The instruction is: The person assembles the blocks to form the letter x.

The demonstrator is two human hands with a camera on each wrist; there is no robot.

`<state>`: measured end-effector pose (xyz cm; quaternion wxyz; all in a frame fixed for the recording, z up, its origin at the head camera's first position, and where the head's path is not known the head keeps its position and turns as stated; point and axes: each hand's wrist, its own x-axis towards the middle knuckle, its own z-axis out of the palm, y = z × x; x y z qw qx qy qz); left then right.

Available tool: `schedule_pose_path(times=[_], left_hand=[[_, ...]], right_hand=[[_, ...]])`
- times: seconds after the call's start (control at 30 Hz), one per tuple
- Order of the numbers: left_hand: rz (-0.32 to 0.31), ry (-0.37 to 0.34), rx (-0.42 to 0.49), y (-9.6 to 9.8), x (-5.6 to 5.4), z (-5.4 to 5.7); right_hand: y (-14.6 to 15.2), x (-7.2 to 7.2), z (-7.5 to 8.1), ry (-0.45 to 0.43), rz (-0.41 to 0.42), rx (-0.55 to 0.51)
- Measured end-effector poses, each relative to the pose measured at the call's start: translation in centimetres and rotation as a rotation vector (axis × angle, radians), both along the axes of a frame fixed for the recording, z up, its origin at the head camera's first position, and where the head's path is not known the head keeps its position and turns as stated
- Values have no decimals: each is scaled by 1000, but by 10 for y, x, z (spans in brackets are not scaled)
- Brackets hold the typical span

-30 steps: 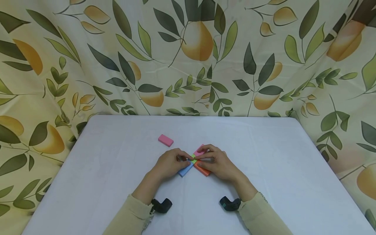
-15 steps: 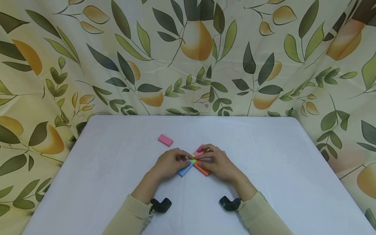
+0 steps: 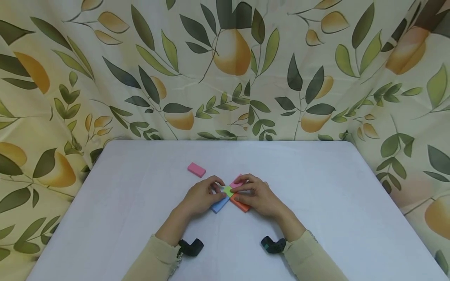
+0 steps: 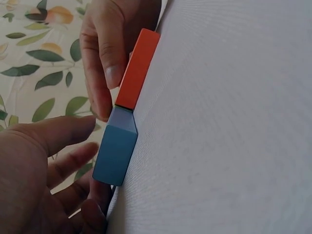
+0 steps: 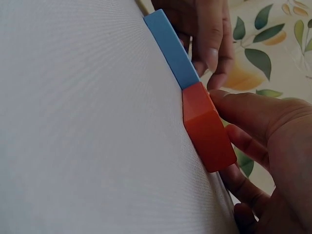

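Note:
Four-armed in layout, a flat group of coloured blocks lies on the white table: a green block [image 3: 228, 191] in the middle, a blue block [image 3: 218, 207] at near left, an orange block [image 3: 240, 203] at near right and a pink block [image 3: 235, 182] at far right. My left hand [image 3: 201, 196] hovers over the blue block, thumb and fingers apart; the left wrist view shows the thumb beside its top edge. With loosely bent fingers, my right hand [image 3: 259, 196] touches the group, index fingertip at the green block and thumb at the orange block's top.
Behind the group, to the left, lies a separate pink block [image 3: 196, 169]. A white cloth covers the table [image 3: 140, 164]. A curtain [image 3: 225, 101] with a fruit and leaf print hangs past the far edge. Each wrist carries a black camera [image 3: 191, 247].
My left index finger has lifted off the green block and drawn back to the left, baring more of it. My right hand stays on the blocks. The head view has shifted slightly.

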<state>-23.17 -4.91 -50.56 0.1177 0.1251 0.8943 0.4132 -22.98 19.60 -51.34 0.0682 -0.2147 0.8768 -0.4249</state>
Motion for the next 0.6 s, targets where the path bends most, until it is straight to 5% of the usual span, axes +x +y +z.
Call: schedule_pose_path(times=[0.3,0.6], left_hand=[[40,-37,51,-1,1,-1],[38,-59,75,-2,1,9]], right_hand=[[-1,3,1,-9,-2,5],[1,1,1,-5,-1,2]])
